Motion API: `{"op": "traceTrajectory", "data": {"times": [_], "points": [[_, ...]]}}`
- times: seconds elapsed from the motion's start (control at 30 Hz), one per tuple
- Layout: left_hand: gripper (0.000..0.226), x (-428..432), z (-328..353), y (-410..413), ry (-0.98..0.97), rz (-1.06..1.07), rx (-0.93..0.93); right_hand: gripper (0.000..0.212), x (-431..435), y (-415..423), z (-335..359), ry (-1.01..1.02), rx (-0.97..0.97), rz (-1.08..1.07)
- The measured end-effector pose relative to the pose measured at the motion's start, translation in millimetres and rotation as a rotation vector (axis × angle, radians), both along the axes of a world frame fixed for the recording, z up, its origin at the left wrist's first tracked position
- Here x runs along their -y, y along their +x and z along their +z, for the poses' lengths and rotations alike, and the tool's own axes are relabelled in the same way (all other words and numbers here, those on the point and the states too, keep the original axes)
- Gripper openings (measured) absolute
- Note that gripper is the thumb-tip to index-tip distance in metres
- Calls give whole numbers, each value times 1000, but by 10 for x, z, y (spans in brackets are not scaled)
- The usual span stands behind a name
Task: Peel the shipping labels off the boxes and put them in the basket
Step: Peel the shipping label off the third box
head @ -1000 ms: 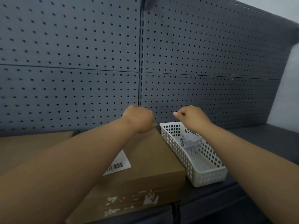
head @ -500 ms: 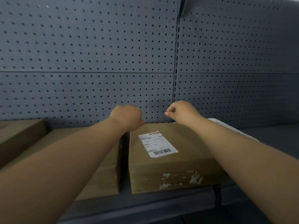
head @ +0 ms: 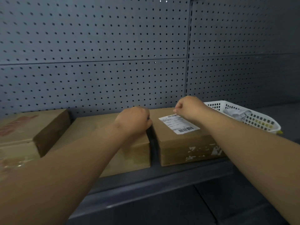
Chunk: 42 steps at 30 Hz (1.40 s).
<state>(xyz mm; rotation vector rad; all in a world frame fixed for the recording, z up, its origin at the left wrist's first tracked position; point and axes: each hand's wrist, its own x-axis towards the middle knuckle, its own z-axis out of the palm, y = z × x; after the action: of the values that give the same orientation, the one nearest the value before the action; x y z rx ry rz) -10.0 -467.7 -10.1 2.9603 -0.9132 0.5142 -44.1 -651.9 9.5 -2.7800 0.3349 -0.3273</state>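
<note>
A brown cardboard box (head: 181, 143) sits on the shelf with a white shipping label (head: 179, 125) flat on its top. My right hand (head: 190, 108) hovers at the label's far corner, fingers curled together; I cannot tell if it pinches the corner. My left hand (head: 134, 121) is a closed fist resting at the gap between this box and the bare box (head: 113, 138) to its left. A white slotted basket (head: 259, 121) stands to the right of the labelled box and holds crumpled peeled labels (head: 235, 113).
A third cardboard box (head: 24, 132) with red print lies at the far left. Grey pegboard (head: 113, 62) backs the shelf. The dark shelf edge (head: 146, 184) runs along the front, with a lower level beneath it.
The view has swung, so the basket shows again at the right. My right hand has dropped onto the label's far corner. My left hand has lowered to the gap between the boxes.
</note>
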Motion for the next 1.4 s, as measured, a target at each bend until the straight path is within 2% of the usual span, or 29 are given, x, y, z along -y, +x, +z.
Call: {"op": "traceTrajectory", "data": {"times": [0.27, 0.5, 0.63, 0.77, 0.83, 0.97, 1.0, 1.07, 1.1, 1.17, 1.2, 1.27, 1.3, 1.4], "points": [[36, 146, -108, -54, -50, -105, -142, 28, 254, 170, -148, -53, -84, -42], [40, 175, -141, -50, 4, -102, -196, 28, 298, 396, -175, -76, -112, 57], [58, 168, -56, -93, 61, -96, -293, 22, 283, 507, -116, -44, -143, 67], [77, 156, -13, -131, 60, -82, -398, 26, 246, 581, -230, -138, -153, 65], [78, 162, -20, -144, 63, -87, -403, 29, 230, 572, -207, -55, -156, 78], [75, 162, -27, -164, 29, -92, -408, 11, 266, 486, -29, 270, -150, 112], [75, 163, -26, -173, 25, -93, -409, 15, 274, 474, -16, 298, -157, 127], [71, 166, -22, -190, 22, -103, -402, 32, 262, 459, -26, 189, -141, 125], [69, 166, -20, -200, 20, -109, -397, 31, 237, 450, -41, 95, -123, 122], [68, 162, -19, -212, 20, -116, -387, 16, 169, 433, -61, -34, -80, 100], [68, 159, -21, -215, 23, -117, -383, 25, 151, 436, -71, -34, -66, 100], [68, 155, -24, -222, 22, -110, -382, 55, 115, 422, -93, -15, -98, 137], [67, 156, -24, -224, 20, -109, -384, 58, 88, 402, -88, -44, -120, 167], [67, 162, -18, -225, 24, -110, -388, 33, 39, 422, -79, -155, -173, 219]]}}
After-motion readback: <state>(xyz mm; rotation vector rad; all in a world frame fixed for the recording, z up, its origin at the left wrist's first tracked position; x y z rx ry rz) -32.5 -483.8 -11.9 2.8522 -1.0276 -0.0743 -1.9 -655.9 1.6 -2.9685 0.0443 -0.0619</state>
